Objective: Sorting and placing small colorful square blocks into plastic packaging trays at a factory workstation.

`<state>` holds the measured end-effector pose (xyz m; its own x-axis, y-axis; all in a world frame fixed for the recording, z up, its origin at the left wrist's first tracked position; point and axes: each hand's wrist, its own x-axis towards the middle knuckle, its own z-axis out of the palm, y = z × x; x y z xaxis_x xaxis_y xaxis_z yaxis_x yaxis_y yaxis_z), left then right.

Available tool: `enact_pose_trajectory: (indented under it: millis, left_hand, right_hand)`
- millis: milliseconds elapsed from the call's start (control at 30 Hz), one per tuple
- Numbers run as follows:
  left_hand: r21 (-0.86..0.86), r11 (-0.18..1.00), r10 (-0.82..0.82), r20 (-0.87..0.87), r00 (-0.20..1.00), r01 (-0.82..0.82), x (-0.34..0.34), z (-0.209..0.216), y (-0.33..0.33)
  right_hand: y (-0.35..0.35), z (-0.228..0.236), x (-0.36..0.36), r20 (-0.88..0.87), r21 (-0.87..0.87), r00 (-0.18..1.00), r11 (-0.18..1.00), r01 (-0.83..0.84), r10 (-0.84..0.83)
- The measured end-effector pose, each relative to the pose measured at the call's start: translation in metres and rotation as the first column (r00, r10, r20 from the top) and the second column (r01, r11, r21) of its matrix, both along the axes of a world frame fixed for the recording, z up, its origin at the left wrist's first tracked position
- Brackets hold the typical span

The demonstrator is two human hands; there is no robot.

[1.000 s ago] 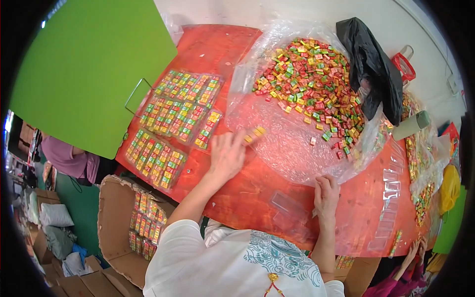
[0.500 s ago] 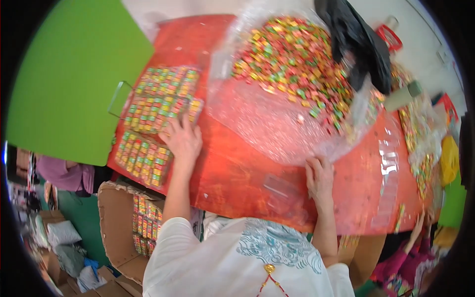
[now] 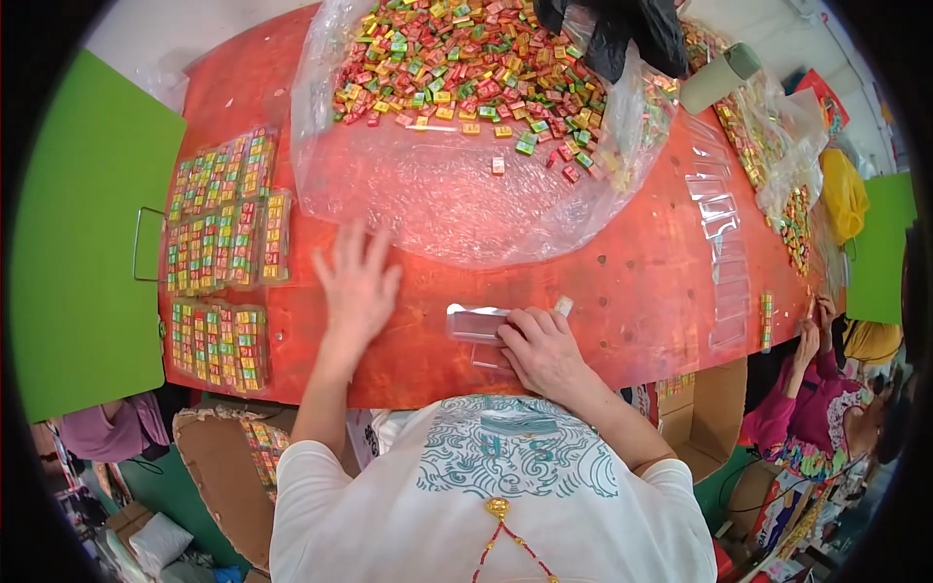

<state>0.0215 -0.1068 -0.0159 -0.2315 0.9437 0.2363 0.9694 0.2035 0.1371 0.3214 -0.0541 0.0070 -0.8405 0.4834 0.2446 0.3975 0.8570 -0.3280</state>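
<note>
My left hand (image 3: 358, 291) is over the red table with its fingers spread and nothing in them, slightly blurred. It is between the filled trays (image 3: 219, 243) and the near edge of a clear plastic sheet (image 3: 428, 209). My right hand (image 3: 546, 352) grips the end of an empty clear plastic tray (image 3: 476, 323) close to my body; another clear tray (image 3: 489, 358) lies partly under it. On the sheet lies a large heap of small wrapped candies (image 3: 466, 68) in red, yellow and green. One candy (image 3: 499, 166) sits apart from the heap.
A row of empty clear trays (image 3: 717, 228) lies to the right, near a green-capped bottle (image 3: 719, 78) and a yellow bag (image 3: 844, 194). A black bag (image 3: 632, 39) rests beside the heap. Cardboard boxes (image 3: 214, 466) stand below the table. A co-worker's hands (image 3: 814, 325) are at far right.
My left hand has left the filled trays and moved right, fingers spreading. My right hand has come inward from the sheet's edge onto the clear tray. The whole view has shifted.
</note>
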Motion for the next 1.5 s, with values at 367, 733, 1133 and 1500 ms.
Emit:
enact_pose_trajectory:
  millis: [367, 733, 1133, 1500]
  left_hand:
    - [-0.069, 0.921, -0.370, 0.153, 0.916, 0.383, 0.024, -0.013, 0.065]
    - [-0.102, 0.890, -0.423, 0.179, 0.888, 0.445, 0.039, -0.006, 0.050]
    - [0.111, 0.811, -0.586, 0.144, 0.798, 0.575, 0.038, -0.007, 0.059]
    - [0.161, 0.822, -0.567, 0.140, 0.812, 0.546, 0.031, -0.012, 0.070]
  right_hand:
    - [0.011, 0.010, -0.012, -0.074, -0.061, 0.997, 0.997, -0.039, 0.034]
    - [0.125, 0.017, -0.077, -0.287, 0.019, 0.940, 0.980, 0.197, -0.183]
    - [0.119, -0.019, -0.069, -0.029, 0.114, 0.973, 0.967, 0.230, -0.228]
    - [0.044, 0.024, 0.003, 0.144, -0.193, 0.990, 0.981, 0.028, 0.000]
